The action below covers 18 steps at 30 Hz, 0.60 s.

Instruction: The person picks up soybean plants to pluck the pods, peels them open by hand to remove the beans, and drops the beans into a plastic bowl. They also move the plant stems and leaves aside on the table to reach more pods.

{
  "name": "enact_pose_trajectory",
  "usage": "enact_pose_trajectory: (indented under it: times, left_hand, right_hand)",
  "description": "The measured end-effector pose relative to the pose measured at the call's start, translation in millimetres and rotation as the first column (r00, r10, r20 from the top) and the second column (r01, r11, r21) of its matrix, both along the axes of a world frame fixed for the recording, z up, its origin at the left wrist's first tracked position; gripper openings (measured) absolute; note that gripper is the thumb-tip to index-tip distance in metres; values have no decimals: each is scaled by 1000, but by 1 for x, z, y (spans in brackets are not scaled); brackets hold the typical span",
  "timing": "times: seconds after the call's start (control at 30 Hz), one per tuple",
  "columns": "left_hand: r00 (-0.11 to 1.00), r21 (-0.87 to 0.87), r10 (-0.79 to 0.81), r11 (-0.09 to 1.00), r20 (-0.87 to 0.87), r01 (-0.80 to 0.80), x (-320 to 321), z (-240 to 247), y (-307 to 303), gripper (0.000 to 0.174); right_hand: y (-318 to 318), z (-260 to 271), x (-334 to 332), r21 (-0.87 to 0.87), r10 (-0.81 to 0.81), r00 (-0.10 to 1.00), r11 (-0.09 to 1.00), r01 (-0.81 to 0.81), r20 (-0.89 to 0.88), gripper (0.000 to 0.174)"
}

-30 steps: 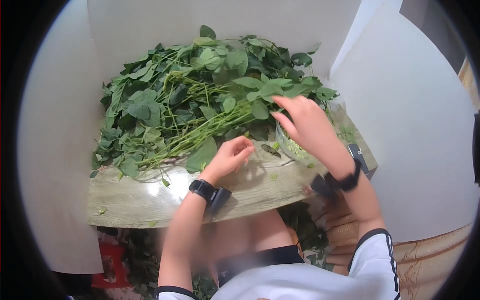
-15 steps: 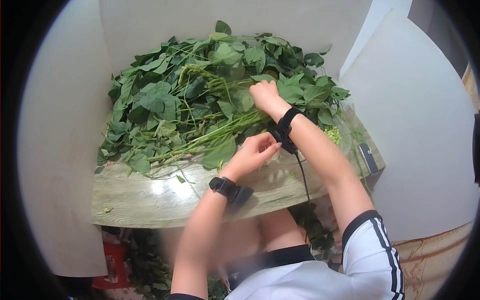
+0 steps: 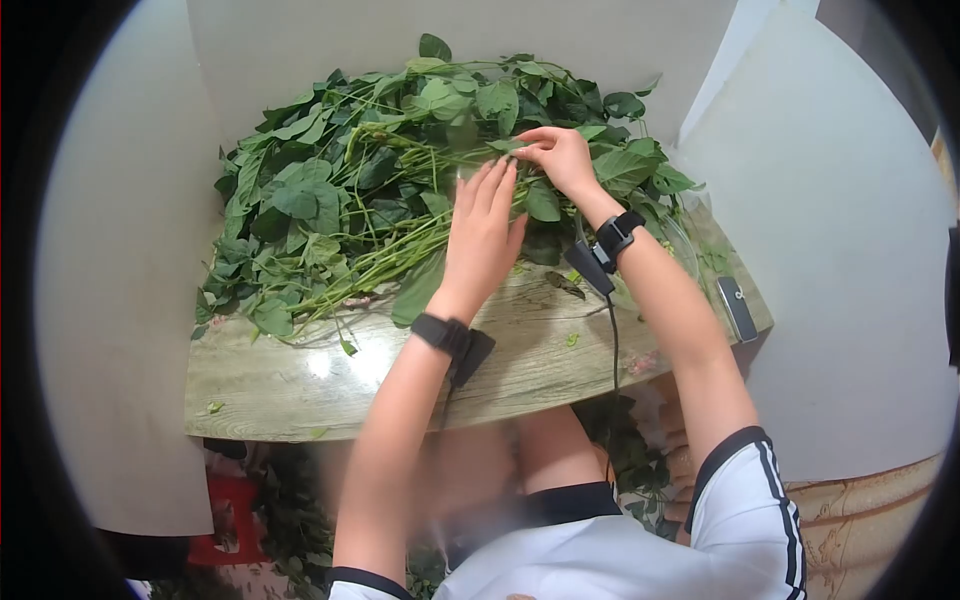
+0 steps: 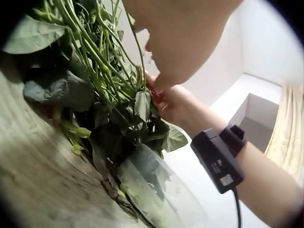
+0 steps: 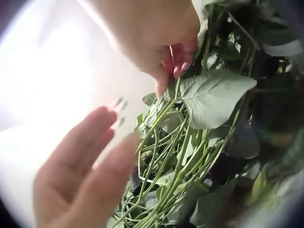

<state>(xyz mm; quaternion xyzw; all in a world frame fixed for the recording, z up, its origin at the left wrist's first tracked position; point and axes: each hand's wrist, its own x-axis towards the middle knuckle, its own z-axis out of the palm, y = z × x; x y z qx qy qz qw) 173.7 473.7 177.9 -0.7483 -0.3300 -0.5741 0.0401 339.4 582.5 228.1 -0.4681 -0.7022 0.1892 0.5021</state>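
Right hand (image 3: 560,155): fingers curled, pinching one of the leafy stems (image 3: 395,262) at the far top of the pile.
Left hand (image 3: 483,232): fingers straight, holding nothing, spread over the stems just nearside of the right hand.
Stem axis: from the right hand's fingertips, slanting down-left to the bench (image 3: 300,385) edge.
Nearer hand: right.

Seemingly a home corner turned produce-sorting spot: small wood-grain table (image 3: 300,390) boxed in by plain white boards (image 3: 120,250), heaped with leafy green stalks (image 3: 330,200), a glass bowl (image 4: 156,185) and a phone (image 3: 737,308) at its edge, loose leaves (image 3: 290,500) littering the floor beside a red stool (image 3: 225,520).
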Motion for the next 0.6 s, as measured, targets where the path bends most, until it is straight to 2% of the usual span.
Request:
enact_pose_trajectory:
  times: [0.03, 0.07, 0.1, 0.13, 0.17, 0.2, 0.23, 0.33, 0.37, 0.4, 0.5, 0.6]
  left_hand:
    - [985, -39, 123, 991, -124, -129, 7, -3, 10, 52]
    - [938, -56, 235, 965, -254, -257, 14, -6, 22, 55]
    - [918, -94, 268, 947, -293, -307, 20, -7, 31, 56]
    - [916, -86, 271, 947, -295, -308, 25, -10, 39, 56]
    - [919, -156, 248, 939, -307, -306, 28, -7, 47, 54]
    - [920, -224, 227, 926, -319, -305, 30, -4, 55, 52]
    - [919, -116, 259, 946, -296, -303, 30, -4, 61, 43]
    - [876, -119, 270, 932, -400, -342, 28, 2, 71, 35]
    - [847, -35, 317, 930, -427, -366, 26, -5, 82, 30]
    - [823, 0, 330, 928, -462, -372, 27, -4, 84, 31]
    - [795, 11, 308, 935, -522, -354, 30, 9, 87, 34]
    - [783, 52, 310, 940, -539, -337, 32, 19, 87, 34]
  right_hand:
    - [-2, -1, 1, -65, -17, 1000, 998, 17, -12, 24]
    - [-4, -4, -1, -58, -16, 1000, 998, 15, -21, 24]
    - [-3, -7, -2, -30, 8, 994, 1000, -11, -113, 25]
    - [-2, -10, -4, 0, 35, 979, 999, -36, -201, 25]
    - [0, -11, -5, 9, 62, 964, 998, -62, -258, 25]
    - [1, -12, -4, 32, 28, 963, 999, -20, -268, 26]
    - [4, -13, -2, 42, 32, 949, 999, -20, -314, 27]
    - [5, -25, 2, 58, 62, 887, 998, -40, -458, 29]
    - [5, -26, 5, 85, 91, 844, 995, -54, -529, 30]
    - [5, -28, 5, 70, 89, 845, 996, -61, -528, 30]
    - [8, -26, 5, 93, 86, 700, 995, -29, -709, 33]
    - [5, -23, 7, 110, 68, 657, 994, 24, -751, 35]
